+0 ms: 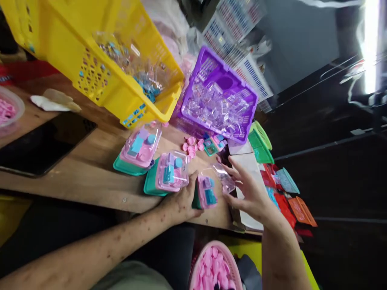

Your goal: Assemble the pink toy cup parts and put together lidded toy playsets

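Observation:
My left hand (184,201) is closed round a small teal and pink toy box (207,192) with blue and purple blocks on its top. In my right hand (249,191) is a clear plastic cover (224,177), gripped between thumb and fingers just right of that box and apart from it. Left of my left hand stands a similar box under a clear cover (172,171). Another covered box (139,149) stands farther left. Small pink pieces (191,146) and a little teal and pink part (212,145) lie behind my hands.
A yellow basket (105,86) with clear and blue parts and a purple basket (222,94) of clear covers stand at the back. A dark phone (45,143) lies on the wooden table (99,183). Below the edge is a pink basket (216,245) of pink pieces.

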Available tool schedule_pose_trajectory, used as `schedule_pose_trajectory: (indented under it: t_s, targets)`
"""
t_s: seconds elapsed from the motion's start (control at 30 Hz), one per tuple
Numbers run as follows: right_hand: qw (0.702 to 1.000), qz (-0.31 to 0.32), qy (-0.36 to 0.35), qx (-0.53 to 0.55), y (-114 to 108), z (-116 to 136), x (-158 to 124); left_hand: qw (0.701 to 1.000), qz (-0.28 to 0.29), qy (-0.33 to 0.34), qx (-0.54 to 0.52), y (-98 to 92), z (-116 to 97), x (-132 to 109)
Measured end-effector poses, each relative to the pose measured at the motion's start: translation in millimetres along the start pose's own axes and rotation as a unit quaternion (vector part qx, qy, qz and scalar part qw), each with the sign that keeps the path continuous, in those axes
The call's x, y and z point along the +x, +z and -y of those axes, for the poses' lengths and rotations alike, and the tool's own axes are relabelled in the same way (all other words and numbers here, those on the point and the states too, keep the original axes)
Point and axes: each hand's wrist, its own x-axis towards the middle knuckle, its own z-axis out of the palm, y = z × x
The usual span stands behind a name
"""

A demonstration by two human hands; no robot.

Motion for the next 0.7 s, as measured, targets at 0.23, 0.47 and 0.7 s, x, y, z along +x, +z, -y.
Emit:
schedule_pose_trajectory:
  t_s: [0.23, 0.47, 0.7]
  targets:
    - [0.998, -0.05, 0.021, -0.011, 61.8, 1.8, -11.8, 0.999, 0.029, 0.025, -0.001, -6.4, -1.5, 5.4]
    - [0.976, -0.209, -0.046, 0.036, 73.6, 3.4, -2.8, 0.999, 0.032, 0.024, 0.02, -7.7, -2.7, 6.8]
    - [0.981, -0.153, -0.059, -0.106, 66.1, 13.6, -7.4, 0.998, 0.042, 0.014, 0.042, -10.0, -5.6, 8.2]
